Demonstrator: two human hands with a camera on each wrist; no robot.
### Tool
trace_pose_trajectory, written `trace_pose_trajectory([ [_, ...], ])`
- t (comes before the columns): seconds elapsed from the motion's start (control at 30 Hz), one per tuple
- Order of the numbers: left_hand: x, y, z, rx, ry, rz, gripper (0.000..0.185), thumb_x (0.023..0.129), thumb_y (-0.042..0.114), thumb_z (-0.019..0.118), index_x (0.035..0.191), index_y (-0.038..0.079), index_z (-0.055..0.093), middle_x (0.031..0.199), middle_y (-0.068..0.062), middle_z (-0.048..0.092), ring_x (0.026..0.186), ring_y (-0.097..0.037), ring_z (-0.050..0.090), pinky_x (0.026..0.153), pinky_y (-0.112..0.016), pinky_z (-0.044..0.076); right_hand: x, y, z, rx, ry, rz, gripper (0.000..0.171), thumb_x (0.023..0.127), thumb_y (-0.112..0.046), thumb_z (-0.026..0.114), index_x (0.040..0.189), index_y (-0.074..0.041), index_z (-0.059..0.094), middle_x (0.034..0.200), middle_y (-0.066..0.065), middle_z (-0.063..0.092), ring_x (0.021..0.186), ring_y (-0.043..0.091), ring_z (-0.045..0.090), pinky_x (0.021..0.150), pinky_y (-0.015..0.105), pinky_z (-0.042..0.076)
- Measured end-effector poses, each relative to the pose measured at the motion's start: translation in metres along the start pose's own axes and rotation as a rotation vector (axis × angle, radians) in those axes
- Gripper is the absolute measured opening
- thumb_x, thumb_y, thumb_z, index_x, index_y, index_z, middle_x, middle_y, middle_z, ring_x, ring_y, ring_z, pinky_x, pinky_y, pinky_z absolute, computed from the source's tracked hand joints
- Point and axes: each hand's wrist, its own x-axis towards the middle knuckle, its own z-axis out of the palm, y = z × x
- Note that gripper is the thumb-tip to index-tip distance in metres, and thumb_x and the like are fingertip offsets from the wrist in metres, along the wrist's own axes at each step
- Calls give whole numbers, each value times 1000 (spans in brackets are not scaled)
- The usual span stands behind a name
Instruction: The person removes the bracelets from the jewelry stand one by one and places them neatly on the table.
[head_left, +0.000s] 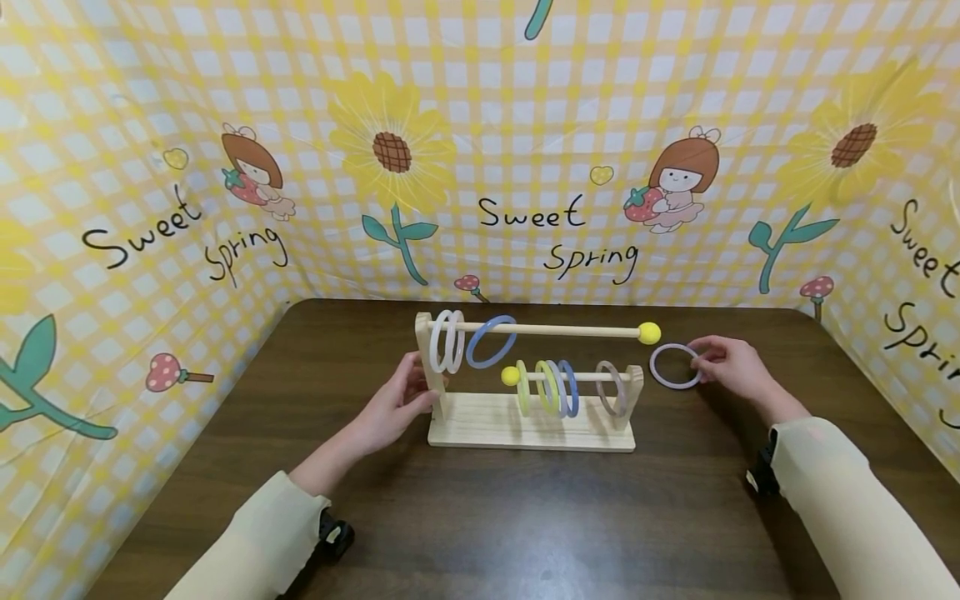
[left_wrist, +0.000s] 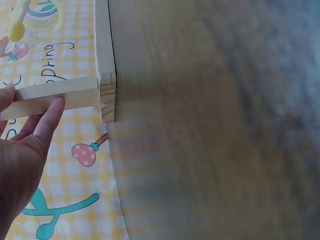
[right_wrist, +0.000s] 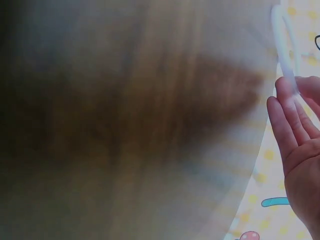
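Note:
A wooden rack [head_left: 480, 421] with two rods stands mid-table. Its upper rod [head_left: 577, 331] carries two white rings [head_left: 447, 342] and a blue ring [head_left: 491, 342], and ends in a yellow ball [head_left: 649, 333]. The shorter lower rod holds several coloured rings [head_left: 558, 388]. My left hand [head_left: 420, 387] grips the rack's left post [left_wrist: 60, 95], with thumb and fingers on either side of it. My right hand [head_left: 701, 360] pinches a pale lilac ring [head_left: 654, 371] just right of the yellow ball, held upright above the table. In the right wrist view that ring [right_wrist: 276, 30] is blurred at my fingertips [right_wrist: 285, 95].
The dark wooden table [head_left: 525, 517] is walled on three sides by a yellow checked cloth backdrop [head_left: 525, 125] printed with sunflowers. Both my sleeves reach in from the near edge.

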Motion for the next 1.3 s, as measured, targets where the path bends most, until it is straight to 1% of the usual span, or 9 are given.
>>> trace_pose_trajectory([
  [0.13,0,-1,0,-5,-2,-2,43,99,2,53,137,6,32,122,-30,53,111,-39,55,83,-51,51,5,1,0,-54,-32,25,27,90,6,62,114,17,57,82,19,68,63,19,61,58,29,52],
  [0.3,-1,-2,1,1,-2,-9,43,99,2,54,136,6,32,122,-28,54,111,-39,55,83,-47,52,9,3,1,-91,-51,49,26,90,5,62,113,16,59,82,16,67,65,20,61,57,29,52],
  [0.4,0,-2,1,1,-1,-10,43,99,2,54,136,6,32,122,-28,54,112,-39,55,83,-46,53,11,4,1,-116,-60,46,25,89,4,63,112,15,61,81,13,66,64,20,60,56,29,50],
  [0.63,0,-2,1,3,3,-7,43,99,2,54,136,7,33,122,-30,53,112,-39,55,83,-50,52,17,2,1,-164,-73,35,23,88,3,64,108,13,63,75,6,61,63,18,57,55,28,47],
  [0.8,0,-2,0,6,4,4,42,99,1,54,135,6,33,122,-30,53,111,-39,55,82,-43,53,20,-1,3,-203,-71,28,21,88,2,66,106,12,65,76,7,62,62,16,57,55,28,47],
  [0.93,0,-2,0,5,3,7,43,99,1,54,135,6,33,122,-31,53,111,-39,55,81,-38,53,23,-4,6,-230,-69,25,20,88,1,67,106,10,66,78,8,64,62,16,59,56,29,47],
  [1.1,0,-2,0,2,-4,7,42,99,1,53,136,6,33,123,-31,52,112,-39,55,82,-40,53,22,-3,5,-243,-63,37,21,88,-1,68,107,9,66,80,8,65,61,16,60,57,30,48],
  [1.2,0,-1,0,3,-6,8,42,99,1,53,136,6,33,123,-31,52,112,-39,55,82,-41,53,19,-1,2,-225,-52,37,24,88,-3,68,109,9,66,86,13,67,62,17,63,58,29,50],
  [1.3,0,-1,0,3,-8,9,43,99,1,53,136,7,33,122,-31,52,112,-39,55,82,-43,53,14,-1,-4,-206,-42,49,28,90,-5,68,114,9,64,92,17,68,64,18,66,64,29,50],
])
